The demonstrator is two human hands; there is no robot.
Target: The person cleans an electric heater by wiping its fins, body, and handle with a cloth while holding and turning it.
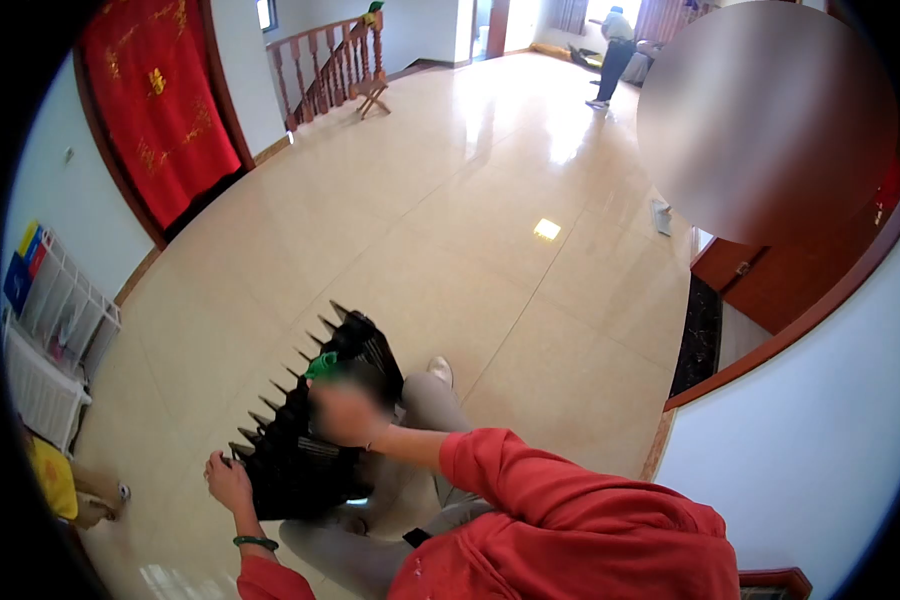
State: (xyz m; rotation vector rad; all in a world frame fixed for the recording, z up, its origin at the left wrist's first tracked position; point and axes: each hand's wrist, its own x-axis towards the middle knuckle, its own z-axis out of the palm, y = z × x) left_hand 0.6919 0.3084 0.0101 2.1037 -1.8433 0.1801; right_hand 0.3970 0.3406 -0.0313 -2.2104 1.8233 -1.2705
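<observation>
Work seems under way, remainder unclear, on the black spiked object point(288, 440) at seven o'clock, the left hand point(230, 484) curling fingers around its edge, the right hand's point(350, 412) fingers (blurred) impossible to tell.

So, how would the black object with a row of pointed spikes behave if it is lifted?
The black spiked object is probably stiff, since its spikes stand straight without drooping. It might snag on clothing, because those points jut out along one edge.

Green cloth point(321, 366) against spiked black object point(290, 455)
</observation>
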